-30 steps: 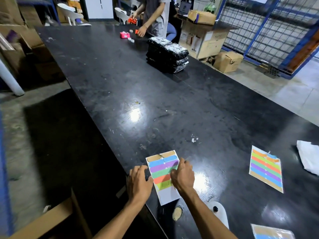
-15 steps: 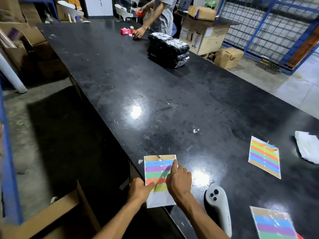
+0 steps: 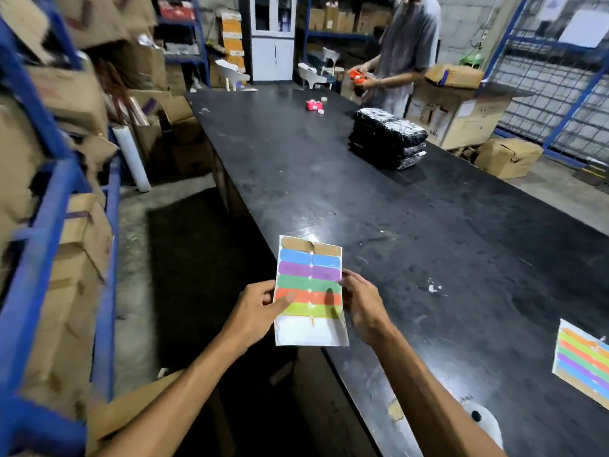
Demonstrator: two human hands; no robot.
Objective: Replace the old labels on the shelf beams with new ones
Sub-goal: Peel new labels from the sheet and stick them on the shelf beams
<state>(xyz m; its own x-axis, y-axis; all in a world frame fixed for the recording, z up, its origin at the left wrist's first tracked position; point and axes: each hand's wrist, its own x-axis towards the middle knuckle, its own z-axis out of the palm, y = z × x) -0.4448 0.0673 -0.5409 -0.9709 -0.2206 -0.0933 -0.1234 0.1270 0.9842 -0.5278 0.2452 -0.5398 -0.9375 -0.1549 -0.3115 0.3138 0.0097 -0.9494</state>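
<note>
Rainbow-striped label sheet [image 3: 309,291] lifted off near table [image 3: 428,225] edge, pinched by left hand [image 3: 253,311] and right hand [image 3: 364,308] at either side. Fetching stage, apparently; next, peeling one label.

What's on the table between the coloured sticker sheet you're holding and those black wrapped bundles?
Nothing: head view shows bare glossy black tabletop between the rainbow-striped label sheet and stacked black bundles.

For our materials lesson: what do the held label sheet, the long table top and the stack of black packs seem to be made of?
Label sheet: matte paper with coloured sticker strips; it bends slightly between the left hand and right hand.
Table top: hard black board, glossy, likely laminate or painted; it mirrors lights and shows scuffs.
Black packs: probably plastic film wrap, crinkled and shiny.
</note>
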